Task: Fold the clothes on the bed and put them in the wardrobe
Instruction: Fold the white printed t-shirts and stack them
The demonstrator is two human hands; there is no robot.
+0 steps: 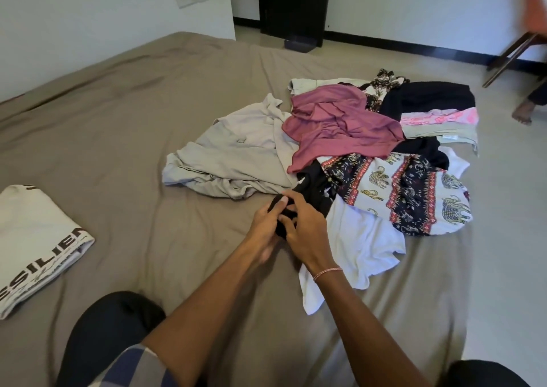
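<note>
A heap of unfolded clothes lies on the right side of the brown bed (124, 120): a beige garment (233, 152), a pink-mauve top (334, 123), elephant-print trousers (408, 197), a white shirt (361, 244) and dark pieces. At the heap's near edge, my left hand (266, 220) and my right hand (305, 229) both grip a black garment (313, 188), fingers curled round its bunched end. One folded cream shirt with dark lettering (38, 247) rests on the bed at the far left.
Pale tiled floor (509, 209) runs along the bed's right side. A wooden chair (515, 52) stands at the top right, with another person's bare foot (524, 111) beside it. A dark doorway (293, 4) opens beyond the bed.
</note>
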